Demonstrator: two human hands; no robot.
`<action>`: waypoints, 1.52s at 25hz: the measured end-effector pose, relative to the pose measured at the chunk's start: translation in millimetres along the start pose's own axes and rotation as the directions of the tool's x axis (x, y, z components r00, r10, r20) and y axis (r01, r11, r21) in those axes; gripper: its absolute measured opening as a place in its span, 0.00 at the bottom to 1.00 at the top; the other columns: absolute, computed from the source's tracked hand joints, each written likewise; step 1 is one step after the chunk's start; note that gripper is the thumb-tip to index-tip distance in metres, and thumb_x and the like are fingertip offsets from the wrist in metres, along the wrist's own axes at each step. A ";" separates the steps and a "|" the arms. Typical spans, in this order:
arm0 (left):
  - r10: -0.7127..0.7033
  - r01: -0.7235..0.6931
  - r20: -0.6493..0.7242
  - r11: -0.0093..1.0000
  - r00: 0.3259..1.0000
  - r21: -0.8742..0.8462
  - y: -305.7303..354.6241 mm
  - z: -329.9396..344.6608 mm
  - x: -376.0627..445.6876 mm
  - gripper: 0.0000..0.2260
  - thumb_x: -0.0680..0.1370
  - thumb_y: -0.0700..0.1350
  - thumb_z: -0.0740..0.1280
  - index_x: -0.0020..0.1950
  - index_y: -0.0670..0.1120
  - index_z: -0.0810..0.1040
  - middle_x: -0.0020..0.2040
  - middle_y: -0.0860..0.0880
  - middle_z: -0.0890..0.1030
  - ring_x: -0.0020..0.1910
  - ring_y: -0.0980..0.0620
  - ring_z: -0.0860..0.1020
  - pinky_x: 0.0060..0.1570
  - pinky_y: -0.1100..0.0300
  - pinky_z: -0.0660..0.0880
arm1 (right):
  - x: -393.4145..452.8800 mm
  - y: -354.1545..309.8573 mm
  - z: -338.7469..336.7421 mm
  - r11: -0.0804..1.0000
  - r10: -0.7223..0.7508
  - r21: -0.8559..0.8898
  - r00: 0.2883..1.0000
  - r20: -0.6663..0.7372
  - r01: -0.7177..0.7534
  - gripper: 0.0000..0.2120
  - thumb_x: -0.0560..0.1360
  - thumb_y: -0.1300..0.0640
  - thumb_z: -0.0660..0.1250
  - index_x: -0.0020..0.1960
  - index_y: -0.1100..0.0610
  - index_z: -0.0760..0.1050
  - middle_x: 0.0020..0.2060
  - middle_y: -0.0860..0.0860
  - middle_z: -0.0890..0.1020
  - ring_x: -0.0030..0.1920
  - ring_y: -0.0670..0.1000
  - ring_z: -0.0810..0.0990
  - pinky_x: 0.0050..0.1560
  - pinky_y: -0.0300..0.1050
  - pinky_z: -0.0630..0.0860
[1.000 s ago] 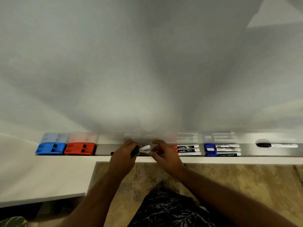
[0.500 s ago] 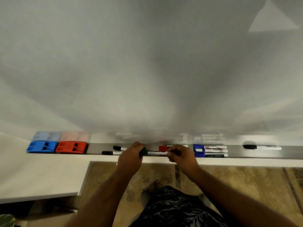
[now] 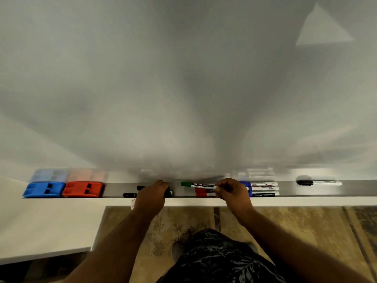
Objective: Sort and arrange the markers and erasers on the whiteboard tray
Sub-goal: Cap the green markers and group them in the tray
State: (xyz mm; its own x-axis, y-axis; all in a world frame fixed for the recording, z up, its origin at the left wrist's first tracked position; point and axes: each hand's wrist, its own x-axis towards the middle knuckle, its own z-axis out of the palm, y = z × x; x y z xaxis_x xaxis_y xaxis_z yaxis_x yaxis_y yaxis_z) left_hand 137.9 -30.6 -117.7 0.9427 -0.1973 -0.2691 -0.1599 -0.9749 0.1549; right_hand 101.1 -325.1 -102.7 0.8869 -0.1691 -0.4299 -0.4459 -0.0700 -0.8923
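A steel tray [image 3: 114,189] runs under the whiteboard. At its left end sit a blue eraser [image 3: 43,189] and a red eraser [image 3: 82,188], side by side. My left hand [image 3: 152,196] grips a dark green marker [image 3: 168,193]; only its cap end shows. My right hand [image 3: 232,193] pinches the tail of a second green marker [image 3: 196,184], held level just above the red markers [image 3: 202,194]. Two black markers [image 3: 130,194] lie left of my left hand. Blue markers [image 3: 262,188] are stacked right of my right hand. One black marker [image 3: 318,182] lies alone far right.
The whiteboard [image 3: 183,88] fills the upper view. A white ledge [image 3: 306,201] fronts the tray, and a white tabletop [image 3: 40,227] juts out at lower left. Patterned floor and my dark printed clothing [image 3: 220,260] are below.
My hands have drawn apart. The right hand has carried a green marker rightward over the red markers, while the left stays near the black markers holding the other green one.
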 end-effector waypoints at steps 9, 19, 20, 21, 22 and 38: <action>0.023 -0.027 0.068 0.998 0.997 0.059 -34.7 -15.6 1.0 0.12 0.78 0.38 0.65 0.59 0.50 0.78 0.56 0.50 0.81 0.52 0.47 0.82 0.51 0.50 0.80 | 1.1 0.0 31.3 0.996 -0.006 -0.087 1.000 0.001 0.006 0.07 0.76 0.63 0.74 0.50 0.51 0.82 0.48 0.50 0.86 0.51 0.51 0.85 0.54 0.52 0.84; 0.071 -0.056 -0.077 0.981 0.994 0.185 -74.9 -12.7 -17.5 0.14 0.76 0.41 0.72 0.61 0.47 0.79 0.61 0.47 0.78 0.40 0.48 0.83 0.38 0.53 0.81 | -3.1 3.1 66.2 0.993 -0.076 -0.093 0.997 -0.028 0.073 0.06 0.74 0.63 0.76 0.46 0.53 0.84 0.42 0.47 0.88 0.44 0.48 0.88 0.50 0.46 0.82; 0.042 -0.027 -0.079 0.983 0.996 0.179 -79.4 -12.5 -18.8 0.15 0.75 0.41 0.72 0.62 0.48 0.79 0.62 0.48 0.78 0.41 0.48 0.83 0.38 0.53 0.81 | -3.9 4.8 68.3 0.990 -0.090 -0.108 0.995 -0.034 0.086 0.06 0.74 0.63 0.76 0.46 0.53 0.84 0.43 0.47 0.88 0.45 0.48 0.88 0.51 0.46 0.82; 0.014 0.000 -0.079 0.985 0.997 0.173 -83.4 -11.6 -19.9 0.15 0.75 0.40 0.72 0.62 0.48 0.79 0.62 0.48 0.78 0.42 0.48 0.83 0.39 0.53 0.81 | -4.5 6.7 69.9 0.984 -0.112 -0.143 0.993 -0.045 0.105 0.07 0.74 0.63 0.76 0.45 0.52 0.83 0.43 0.46 0.88 0.45 0.47 0.87 0.51 0.45 0.81; -0.011 0.024 -0.081 0.986 0.997 0.165 -86.1 -10.0 -20.6 0.16 0.75 0.38 0.70 0.62 0.48 0.79 0.63 0.48 0.77 0.42 0.48 0.83 0.39 0.53 0.81 | -4.5 8.1 70.8 0.973 -0.137 -0.196 0.989 -0.054 0.124 0.08 0.74 0.63 0.76 0.45 0.50 0.83 0.43 0.45 0.88 0.45 0.45 0.87 0.51 0.43 0.80; -0.251 0.070 -0.133 0.663 0.959 -0.746 -27.0 10.4 -41.4 0.01 0.81 0.47 0.69 0.50 0.53 0.78 0.45 0.54 0.80 0.43 0.58 0.78 0.42 0.64 0.72 | 7.8 1.7 79.7 0.395 -0.447 -0.755 0.827 0.340 0.523 0.14 0.75 0.66 0.71 0.54 0.50 0.86 0.51 0.46 0.86 0.55 0.49 0.78 0.55 0.43 0.77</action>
State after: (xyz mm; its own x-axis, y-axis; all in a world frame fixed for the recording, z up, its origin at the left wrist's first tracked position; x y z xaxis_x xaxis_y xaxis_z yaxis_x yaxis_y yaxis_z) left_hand 100.2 2.8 -120.7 0.9829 0.0693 -0.1709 0.1789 -0.5830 0.7925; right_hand 116.8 -248.2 -118.5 0.9743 0.2254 -0.0033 0.1969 -0.8583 -0.4738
